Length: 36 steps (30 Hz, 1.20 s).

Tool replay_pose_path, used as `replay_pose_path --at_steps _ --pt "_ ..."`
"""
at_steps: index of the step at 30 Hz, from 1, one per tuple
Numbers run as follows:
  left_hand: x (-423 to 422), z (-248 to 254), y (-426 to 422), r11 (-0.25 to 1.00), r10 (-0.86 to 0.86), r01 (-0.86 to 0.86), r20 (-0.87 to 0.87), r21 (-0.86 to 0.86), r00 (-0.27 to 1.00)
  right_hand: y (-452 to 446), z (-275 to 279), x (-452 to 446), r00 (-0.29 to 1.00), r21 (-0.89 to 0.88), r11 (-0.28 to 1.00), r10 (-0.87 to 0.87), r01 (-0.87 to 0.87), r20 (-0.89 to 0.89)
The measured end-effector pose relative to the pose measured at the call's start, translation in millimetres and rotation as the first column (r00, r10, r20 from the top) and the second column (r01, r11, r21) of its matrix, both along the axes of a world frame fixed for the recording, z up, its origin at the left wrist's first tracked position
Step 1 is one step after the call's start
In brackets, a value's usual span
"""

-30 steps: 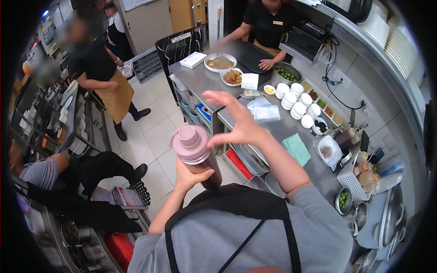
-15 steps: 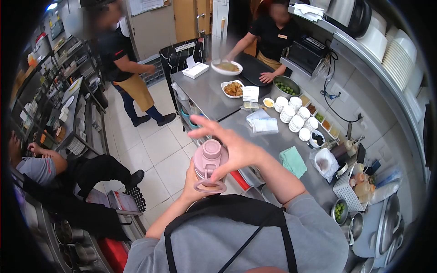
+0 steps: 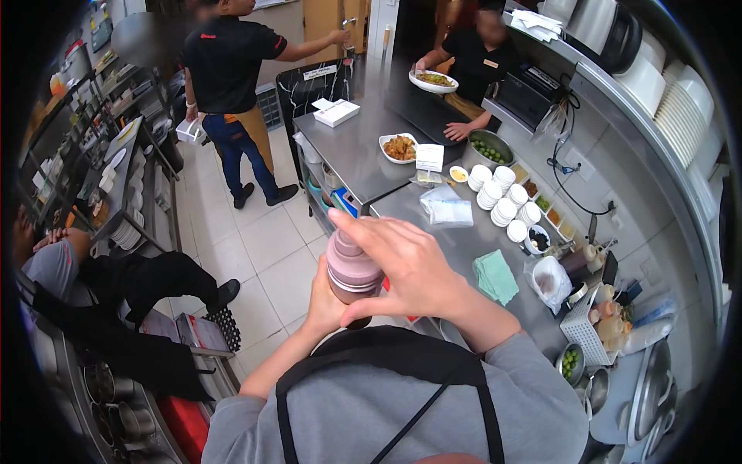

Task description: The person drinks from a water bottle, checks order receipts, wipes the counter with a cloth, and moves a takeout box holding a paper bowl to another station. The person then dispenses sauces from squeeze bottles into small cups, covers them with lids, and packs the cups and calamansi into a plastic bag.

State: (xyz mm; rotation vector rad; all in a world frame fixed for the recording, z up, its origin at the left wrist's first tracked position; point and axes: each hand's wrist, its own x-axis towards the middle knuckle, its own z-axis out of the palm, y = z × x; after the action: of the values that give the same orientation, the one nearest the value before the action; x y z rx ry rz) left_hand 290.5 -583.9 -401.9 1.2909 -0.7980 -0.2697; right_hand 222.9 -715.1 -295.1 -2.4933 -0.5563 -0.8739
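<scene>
I hold a pink water bottle (image 3: pixel 349 264) upright in front of my chest. My left hand (image 3: pixel 321 300) is wrapped round the bottle's body from the left side. Over the top, my right hand (image 3: pixel 413 267) curves round the lid, with its fingers along the far side and its thumb low on the near side. Part of the lid is hidden behind these fingers, and the carrying loop is out of sight.
A steel counter (image 3: pixel 359 155) on my right carries a food bowl (image 3: pixel 399 148), stacked white cups (image 3: pixel 502 201) and a green cloth (image 3: pixel 495 277). Across it a co-worker (image 3: pixel 473 62) holds a plate (image 3: pixel 433 81). Another person (image 3: pixel 232 69) stands left; someone sits (image 3: pixel 147 282) nearby.
My right hand has closed over the lid, and the bottle's loop has turned out of view. The standing person has turned and reached toward the door. The co-worker has lifted the plate.
</scene>
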Motion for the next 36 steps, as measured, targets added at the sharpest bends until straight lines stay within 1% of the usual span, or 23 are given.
replay_pose_path --at_steps 1,3,4,6,7,10,11,13,17,19,21,23,24,25,26,27,29,30,31,32,33,34,36 --pt "1 0 -1 1.0 -0.003 0.003 -0.003 0.001 1.0 2 -2 3 1.0 0.001 1.0 -0.003 0.003 -0.003" --pt "6 -3 -2 0.994 -0.104 0.101 -0.071 -0.049 0.992 4 -6 9 0.999 -0.017 0.999 -0.042 0.042 0.017" --pt "8 -5 0 0.995 -0.091 0.092 -0.017 0.033 0.996 2 -8 13 0.999 -0.016 0.999 -0.043 0.044 0.016" --pt "11 -4 -1 0.994 -0.102 0.102 0.0 0.037 0.995 -2 -11 20 0.999 0.093 0.995 0.039 -0.039 -0.005" --pt "12 -3 -2 0.993 -0.11 0.109 0.017 0.041 0.994 -4 -9 22 0.999 0.095 0.995 0.04 -0.039 -0.007" --pt "14 7 -1 0.988 -0.142 0.14 0.038 0.059 0.989 -11 2 24 0.971 0.216 0.95 0.238 -0.226 -0.029" --pt "15 10 -1 0.989 -0.138 0.136 0.033 0.061 0.99 -13 6 25 0.97 0.219 0.948 0.241 -0.229 -0.032" --pt "15 15 0 0.984 -0.169 0.165 0.067 0.065 0.983 -18 10 27 0.943 0.212 0.927 0.327 -0.309 -0.055" --pt "17 19 4 0.972 -0.214 0.207 0.057 0.115 0.975 -29 22 29 0.909 0.183 0.896 0.417 -0.406 -0.025" --pt "17 18 5 0.954 -0.267 0.268 -0.031 0.137 0.963 -33 29 28 0.903 0.204 0.886 0.429 -0.416 -0.023" --pt "13 22 6 0.958 -0.257 0.261 -0.052 0.121 0.965 -35 32 28 0.933 0.204 0.911 0.357 -0.357 0.042" --pt "10 24 9 0.963 -0.242 0.249 -0.077 0.105 0.967 -41 29 29 0.922 0.176 0.905 0.382 -0.388 0.069" --pt "11 24 10 0.966 -0.232 0.233 -0.018 0.111 0.972 -41 21 29 0.93 0.388 0.847 0.354 -0.362 0.094" --pt "11 25 11 0.97 -0.222 0.216 0.041 0.115 0.974 -43 13 30 0.94 0.582 0.746 0.323 -0.323 0.108" --pt "9 29 13 0.974 -0.198 0.188 0.067 0.124 0.978 -50 5 33 0.939 0.631 0.706 0.323 -0.321 0.117" --pt "8 31 15 0.976 -0.186 0.177 0.059 0.129 0.981 -55 -6 34 0.943 0.752 0.594 0.314 -0.286 0.111" --pt "7 36 18 0.974 -0.2 0.192 0.06 0.119 0.978 -72 -32 41 0.984 0.807 0.579 0.179 -0.119 0.017" --pt "7 39 21 0.974 -0.208 0.201 0.067 0.104 0.976 -83 -51 43 0.981 0.812 0.572 0.192 -0.121 0.011" --pt "6 42 22 0.976 -0.196 0.189 0.06 0.109 0.979 -95 -74 46 0.993 0.733 0.677 0.032 0.064 -0.116" --pt "5 45 24 0.974 -0.203 0.195 0.066 0.115 0.977 -109 -101 49 0.965 0.621 0.743 -0.142 0.251 -0.22" --pt "4 50 26 0.972 -0.211 0.202 0.073 0.122 0.975 -126 -135 50 0.922 0.445 0.812 -0.283 0.377 -0.265" --pt "1 55 28 0.968 -0.214 0.211 0.009 0.134 0.977 -142 -169 47 0.862 0.249 0.834 -0.425 0.492 -0.277" --pt "0 63 30 0.962 -0.241 0.227 0.081 0.15 0.967 -159 -218 32 0.723 0.019 0.766 -0.598 0.642 -0.345"
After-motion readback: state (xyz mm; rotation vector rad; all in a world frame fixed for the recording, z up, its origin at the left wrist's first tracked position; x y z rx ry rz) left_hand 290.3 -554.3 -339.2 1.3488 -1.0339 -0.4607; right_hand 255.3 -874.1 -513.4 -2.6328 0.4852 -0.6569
